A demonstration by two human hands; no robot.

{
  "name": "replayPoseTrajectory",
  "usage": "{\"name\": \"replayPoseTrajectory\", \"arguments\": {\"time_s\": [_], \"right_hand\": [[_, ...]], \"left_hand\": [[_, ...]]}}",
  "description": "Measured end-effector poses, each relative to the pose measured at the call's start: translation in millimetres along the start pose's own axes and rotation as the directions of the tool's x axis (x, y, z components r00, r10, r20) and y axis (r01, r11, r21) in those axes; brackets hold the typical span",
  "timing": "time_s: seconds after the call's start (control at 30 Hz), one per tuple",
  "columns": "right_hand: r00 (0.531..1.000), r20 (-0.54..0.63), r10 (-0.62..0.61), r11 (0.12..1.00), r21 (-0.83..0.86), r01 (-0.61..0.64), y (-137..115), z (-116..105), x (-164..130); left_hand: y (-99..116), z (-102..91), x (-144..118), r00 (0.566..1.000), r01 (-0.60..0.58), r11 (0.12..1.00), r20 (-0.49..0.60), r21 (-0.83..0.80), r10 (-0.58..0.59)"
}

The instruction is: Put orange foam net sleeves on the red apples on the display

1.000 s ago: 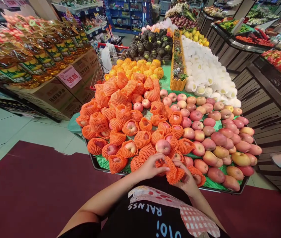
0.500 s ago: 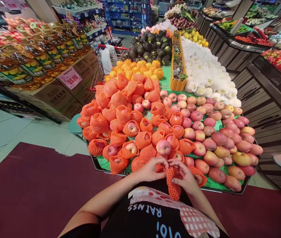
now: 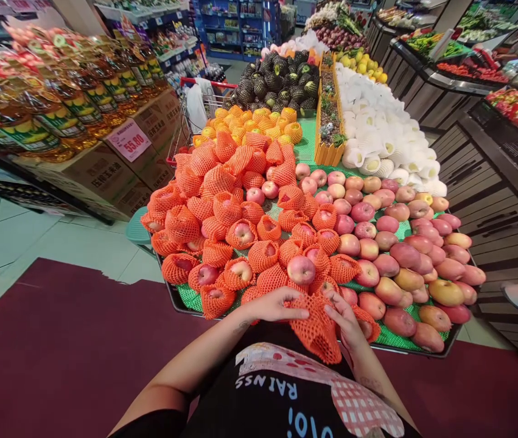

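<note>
Orange net sleeve (image 3: 317,331), seemingly pointing down, both hands (image 3: 307,313) gripping

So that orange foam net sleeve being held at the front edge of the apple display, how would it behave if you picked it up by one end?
The orange foam net sleeve would probably flop: it sags below the left hand and right hand. Its open mesh suggests it is very light and stretchy. It seems unlikely to slip, since fingers can hook the holes.

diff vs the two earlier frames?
The orange foam net, bunched a second ago and hanging narrow half a second ago, is now spread wide between the left hand and right hand. Both kept hold. The apples on the display are unchanged.
</note>
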State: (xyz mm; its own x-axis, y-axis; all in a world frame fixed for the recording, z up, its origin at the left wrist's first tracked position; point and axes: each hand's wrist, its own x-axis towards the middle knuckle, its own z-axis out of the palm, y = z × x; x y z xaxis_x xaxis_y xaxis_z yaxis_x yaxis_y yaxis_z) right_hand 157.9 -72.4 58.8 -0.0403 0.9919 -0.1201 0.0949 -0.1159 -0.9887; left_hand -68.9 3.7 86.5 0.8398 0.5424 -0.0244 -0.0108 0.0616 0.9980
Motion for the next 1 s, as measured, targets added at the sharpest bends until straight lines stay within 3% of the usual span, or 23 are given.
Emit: {"name": "replayPoseTrajectory", "arguments": {"time_s": [0.1,0.17,0.27,0.33,0.4,0.57,0.7,0.87,1.0], "right_hand": [[0.972,0.215,0.096,0.995,0.017,-0.102,-1,-5,6],[0.960,0.257,0.111,0.993,0.005,-0.116,-4,-8,13],[0.998,0.044,0.051,0.999,0.013,-0.051,-3,-6,30],[0.995,-0.099,0.011,1.000,0.016,-0.009,1,0,43],[0.987,-0.162,-0.015,1.000,0.001,0.016,5,6,55],[0.961,-0.259,-0.096,0.994,-0.078,0.079,6,18,77],[0.944,-0.296,-0.146,0.982,-0.157,0.103,0,23,90],[0.939,-0.310,-0.153,0.971,-0.225,0.084,-7,21,94],[0.941,-0.317,-0.119,0.982,-0.179,0.064,-7,16,92]], "left_hand": [[0,-8.7,-2,0.993,-0.002,0.999,-0.122,-0.040,-0.003],[-4,-13.8,0,0.984,0.004,1.000,-0.176,-0.016,-0.007],[-16,-18.7,7,0.944,0.004,0.999,-0.329,0.047,0.011],[-23,-20.2,13,0.900,0.009,0.996,-0.436,0.085,0.029],[-27,-20.9,18,0.867,0.014,0.995,-0.496,0.094,0.035],[-27,-25.5,30,0.766,0.009,0.993,-0.639,0.114,0.066],[-30,-33.9,40,0.689,0.105,0.968,-0.719,0.229,0.096],[-33,-36.2,46,0.672,0.284,0.900,-0.738,0.330,0.058],[-28,-30.8,53,0.619,0.376,0.869,-0.785,0.323,0.025]]}}
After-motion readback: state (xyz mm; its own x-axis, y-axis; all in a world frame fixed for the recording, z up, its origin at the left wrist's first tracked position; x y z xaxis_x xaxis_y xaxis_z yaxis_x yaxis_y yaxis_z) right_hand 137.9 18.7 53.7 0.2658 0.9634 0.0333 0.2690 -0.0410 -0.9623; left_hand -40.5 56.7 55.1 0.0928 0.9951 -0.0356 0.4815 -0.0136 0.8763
